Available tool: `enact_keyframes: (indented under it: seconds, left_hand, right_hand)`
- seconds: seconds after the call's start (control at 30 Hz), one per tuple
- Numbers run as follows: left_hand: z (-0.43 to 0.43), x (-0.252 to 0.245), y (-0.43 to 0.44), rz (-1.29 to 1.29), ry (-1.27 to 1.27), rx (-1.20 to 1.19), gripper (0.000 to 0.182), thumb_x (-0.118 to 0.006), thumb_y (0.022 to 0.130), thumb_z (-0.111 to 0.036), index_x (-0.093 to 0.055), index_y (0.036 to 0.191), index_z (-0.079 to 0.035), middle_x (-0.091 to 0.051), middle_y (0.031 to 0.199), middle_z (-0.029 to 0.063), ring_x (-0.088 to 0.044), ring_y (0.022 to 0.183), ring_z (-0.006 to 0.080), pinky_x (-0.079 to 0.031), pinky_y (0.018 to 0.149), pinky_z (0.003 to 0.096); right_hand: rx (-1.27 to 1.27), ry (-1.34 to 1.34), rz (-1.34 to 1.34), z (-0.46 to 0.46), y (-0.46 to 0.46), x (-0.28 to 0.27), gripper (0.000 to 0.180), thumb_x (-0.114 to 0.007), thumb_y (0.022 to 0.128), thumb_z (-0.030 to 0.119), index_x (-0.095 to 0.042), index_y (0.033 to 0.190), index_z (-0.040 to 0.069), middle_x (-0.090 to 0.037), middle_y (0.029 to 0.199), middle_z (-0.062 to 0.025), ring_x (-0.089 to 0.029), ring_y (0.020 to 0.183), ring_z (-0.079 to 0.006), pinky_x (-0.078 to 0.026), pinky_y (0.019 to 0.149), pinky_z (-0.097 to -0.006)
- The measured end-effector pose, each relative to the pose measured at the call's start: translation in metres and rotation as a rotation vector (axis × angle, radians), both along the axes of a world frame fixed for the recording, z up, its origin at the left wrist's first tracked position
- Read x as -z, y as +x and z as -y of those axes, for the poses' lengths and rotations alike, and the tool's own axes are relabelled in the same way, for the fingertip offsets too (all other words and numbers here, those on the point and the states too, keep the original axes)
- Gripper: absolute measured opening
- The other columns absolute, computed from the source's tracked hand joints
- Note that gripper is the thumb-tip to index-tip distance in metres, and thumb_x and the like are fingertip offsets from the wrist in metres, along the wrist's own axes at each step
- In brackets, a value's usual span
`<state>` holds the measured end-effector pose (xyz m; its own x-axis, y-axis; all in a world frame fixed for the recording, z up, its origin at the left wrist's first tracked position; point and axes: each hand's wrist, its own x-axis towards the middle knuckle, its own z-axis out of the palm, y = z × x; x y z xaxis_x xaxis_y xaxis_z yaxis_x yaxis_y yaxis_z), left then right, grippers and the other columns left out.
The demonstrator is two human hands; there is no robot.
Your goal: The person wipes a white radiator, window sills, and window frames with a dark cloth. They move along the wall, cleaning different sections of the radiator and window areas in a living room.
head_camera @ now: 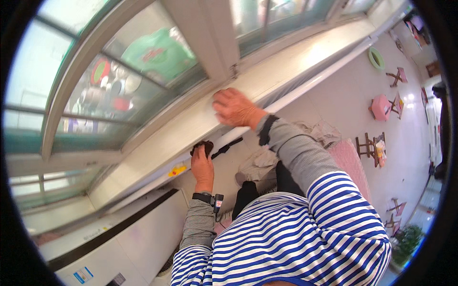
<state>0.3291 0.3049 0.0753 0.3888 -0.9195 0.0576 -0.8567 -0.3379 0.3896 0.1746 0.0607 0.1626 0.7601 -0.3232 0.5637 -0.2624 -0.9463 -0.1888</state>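
My right hand (pixel 236 107) lies palm down on the cream window sill (pixel 275 82), slightly blurred. Its fingers point towards the window frame, and whatever is under the palm is hidden. Lower left, my left hand (pixel 202 169) grips a small dark brown object (pixel 202 145), perhaps a cloth or sponge, at the front edge of the sill. A white rail (pixel 297 94) runs along the sill's room side, passing beneath my right wrist. Beside my left hand, a yellow toy-like figure (pixel 177 171) sits against this rail.
Barred window panes (pixel 143 77) rise beyond the sill, with a green bag (pixel 159 55) behind the glass. A white cabinet-like appliance (pixel 143 232) stands lower left. Pale crumpled fabric (pixel 259 164) lies near my legs. Folding stools (pixel 368 146) and a pink stool (pixel 381 107) stand on the right.
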Motion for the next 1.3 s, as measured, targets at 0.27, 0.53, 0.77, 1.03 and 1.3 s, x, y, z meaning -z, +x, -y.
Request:
enact_keyframes:
  seconds: [0.27,0.53,0.77,1.03,1.3]
  left_hand:
    - [0.069,0.052,-0.089,0.094,-0.073,0.253,0.065,-0.076,0.081,-0.008,-0.052,0.141,-0.010,-0.055,0.146,0.0142,-0.050,0.138,0.0359,-0.041,0.112,0.0535]
    - [0.195,0.048,-0.198,0.079,-0.064,0.586,0.068,-0.071,0.080,-0.002,-0.050,0.144,-0.006,-0.051,0.148,0.0205,-0.047,0.137,0.0400,-0.040,0.111,0.0520]
    - [0.268,0.044,-0.263,-0.048,-0.001,0.593,0.067,-0.067,0.079,0.003,-0.052,0.143,-0.013,-0.051,0.147,0.0195,-0.048,0.135,0.0407,-0.041,0.113,0.0489]
    - [0.157,0.014,-0.170,0.060,0.152,0.293,0.064,-0.065,0.075,0.009,-0.059,0.136,-0.009,-0.058,0.140,0.0202,-0.055,0.129,0.0397,-0.046,0.109,0.0470]
    - [0.133,-0.088,-0.165,-0.146,-0.482,-0.220,0.045,-0.063,0.090,0.006,-0.058,0.135,-0.002,-0.066,0.125,0.0196,-0.067,0.110,0.0349,-0.052,0.097,0.0406]
  right_hand:
    - [-0.077,0.228,0.108,-0.050,-0.134,0.030,0.021,-0.072,0.083,0.014,-0.061,0.098,0.005,-0.062,0.121,-0.0187,-0.059,0.119,-0.0383,-0.048,0.103,-0.0485]
    - [0.588,0.633,-0.263,-0.128,-0.438,0.099,0.016,-0.066,0.084,0.008,-0.064,0.099,0.004,-0.064,0.106,-0.0180,-0.062,0.099,-0.0389,-0.054,0.082,-0.0462]
    - [0.810,0.923,-0.302,-0.174,-0.532,0.136,0.013,-0.059,0.091,0.011,-0.066,0.101,0.004,-0.067,0.094,-0.0229,-0.063,0.090,-0.0446,-0.051,0.078,-0.0539]
    - [0.705,1.096,-0.260,-0.129,-0.551,0.150,0.015,-0.060,0.091,0.014,-0.067,0.102,0.005,-0.068,0.091,-0.0220,-0.064,0.093,-0.0457,-0.051,0.079,-0.0546]
    - [0.899,0.946,-0.172,-0.071,-0.598,0.141,0.017,-0.063,0.092,0.013,-0.067,0.106,0.004,-0.069,0.095,-0.0217,-0.067,0.091,-0.0427,-0.054,0.079,-0.0489]
